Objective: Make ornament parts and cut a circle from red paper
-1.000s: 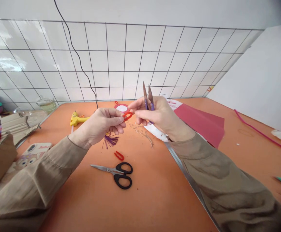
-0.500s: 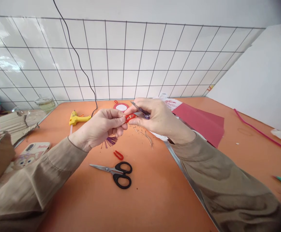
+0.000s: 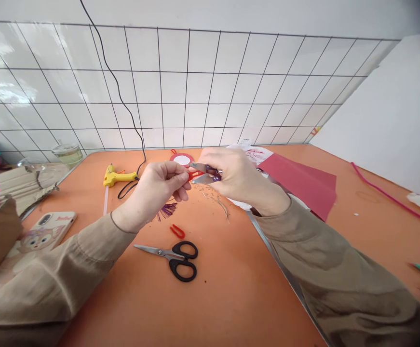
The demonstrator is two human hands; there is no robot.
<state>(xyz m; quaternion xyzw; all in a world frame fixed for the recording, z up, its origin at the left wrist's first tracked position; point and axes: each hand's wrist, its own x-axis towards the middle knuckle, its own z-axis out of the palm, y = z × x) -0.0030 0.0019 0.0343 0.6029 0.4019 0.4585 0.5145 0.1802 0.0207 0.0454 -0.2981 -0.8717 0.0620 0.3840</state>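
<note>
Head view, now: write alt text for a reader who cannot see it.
Left hand pinches a small red piece while the right hand holds purple-handled snips, open blades at it, above an orange table. Black-handled scissors and a bent red strip lie nearer.

glossy white square-tiled wall (image 3: 173, 89) across the back, thin dark grout lines — pale glare (image 3: 14, 94) bouncing off its left side lol. plain smooth white wall (image 3: 398, 111) on the right, flat matte orange tabletop (image 3: 238, 299) below — pretty bright overall.
</note>
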